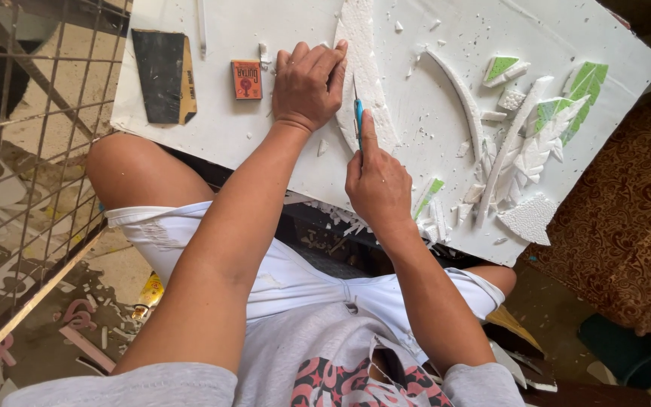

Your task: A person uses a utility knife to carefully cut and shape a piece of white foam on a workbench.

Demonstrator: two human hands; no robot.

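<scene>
Head view, looking down at my lap: a big white foam board (280, 143) rests across my knees, and both of my hands work on it. My left hand (309, 84) lies flat, palm down, with its fingers pressing on the edge of a long curved foam strip (363, 71) that runs up the middle of the board. My right hand (374, 181) is closed tight around a small blue-handled knife (358, 120); my forefinger stretches along the handle, and the blade meets the strip just beside my left hand.

Left of my left hand lies a small orange box (246, 79), and further left a dark sheet of sandpaper (161, 75) with a tan edge. A thin white stick (202, 30) lies near the top of the board. On the right side of the board sit several cut foam pieces: a slim curved sliver (461, 98), green-painted leaf shapes (588, 83), and white feather-like carvings (529, 154). Crumbs and shavings are scattered over the board and spill off its near edge. A wire grid (32, 151) stands to my left, and patterned brown upholstery (627, 218) shows to my right.
</scene>
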